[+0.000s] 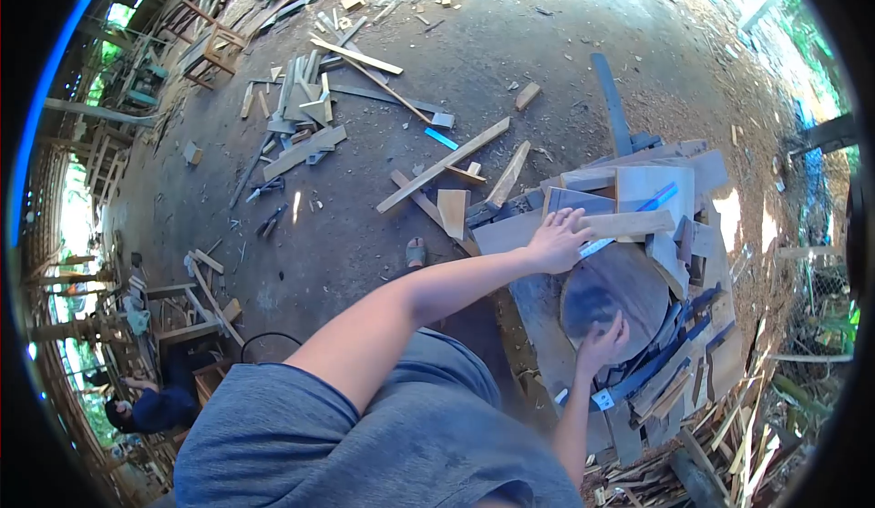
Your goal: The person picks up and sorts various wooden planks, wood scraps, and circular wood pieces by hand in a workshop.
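Round wooden disc lies on top of a stack of boards, at the stack's near side. Left hand rests flat on the plank lying across the stack just behind the disc. A ruler runs beside that plank, from the hand's fingertips toward the far right. Right hand touches the disc's near edge. More offcuts lie right of and below the disc. On the dirt floor left of the stack: a long plank, a sandal nearer, a scatter of scrap wood farther left. Another person crouches at far lower left.
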